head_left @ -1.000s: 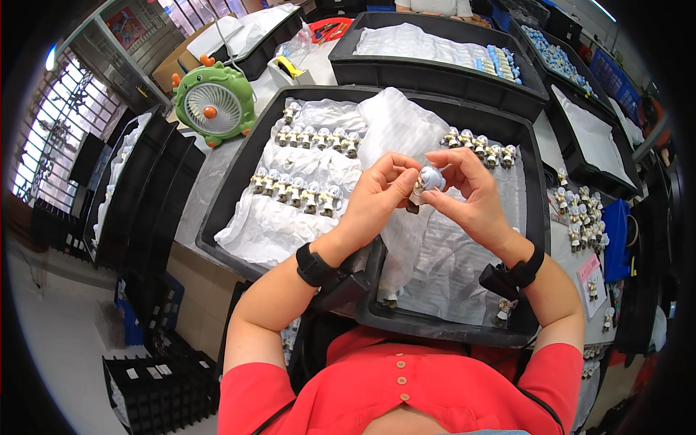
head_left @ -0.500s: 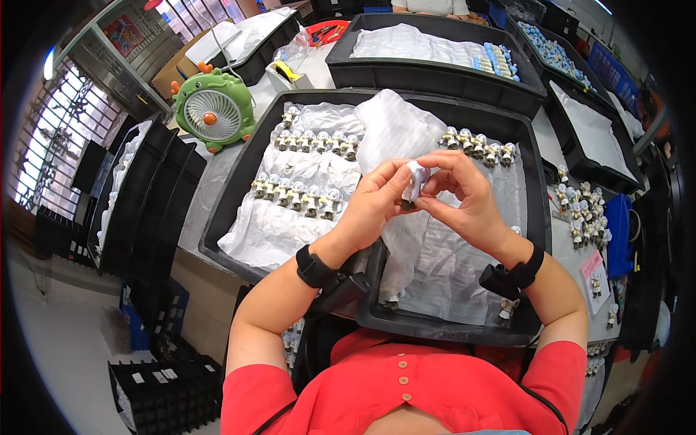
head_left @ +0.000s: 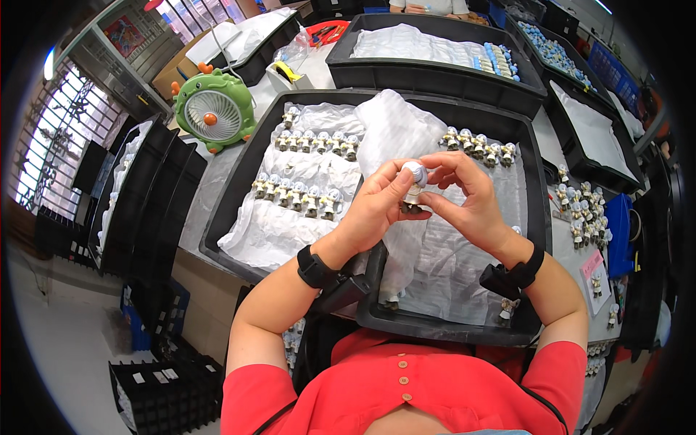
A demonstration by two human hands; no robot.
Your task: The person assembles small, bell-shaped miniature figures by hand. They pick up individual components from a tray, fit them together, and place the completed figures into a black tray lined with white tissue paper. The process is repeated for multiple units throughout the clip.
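Both hands hold one small figurine (head_left: 414,183) with pale blue-white hair, a white outfit and dark feet, upright above the middle of a black tray (head_left: 545,239). My left hand (head_left: 377,199) is closed on its left side, thumb along the head. My right hand (head_left: 464,190) pinches it from the right, its thumb near the figurine's lower body. In the tray below, white lining cloth (head_left: 254,235) carries rows of similar figurines (head_left: 297,196) on the left. More figurines (head_left: 478,145) line up at the far right.
A green fan (head_left: 212,112) stands left of the tray. Behind is another black tray (head_left: 435,76) with blue figurines. Loose figurines (head_left: 583,210) cluster on the table at right, near a blue bin (head_left: 620,235). Stacked black trays (head_left: 141,203) stand at far left.
The figurine between my hands has turned, so its front and dark feet now show where its pale side showed before. My hands have stayed in nearly the same place.
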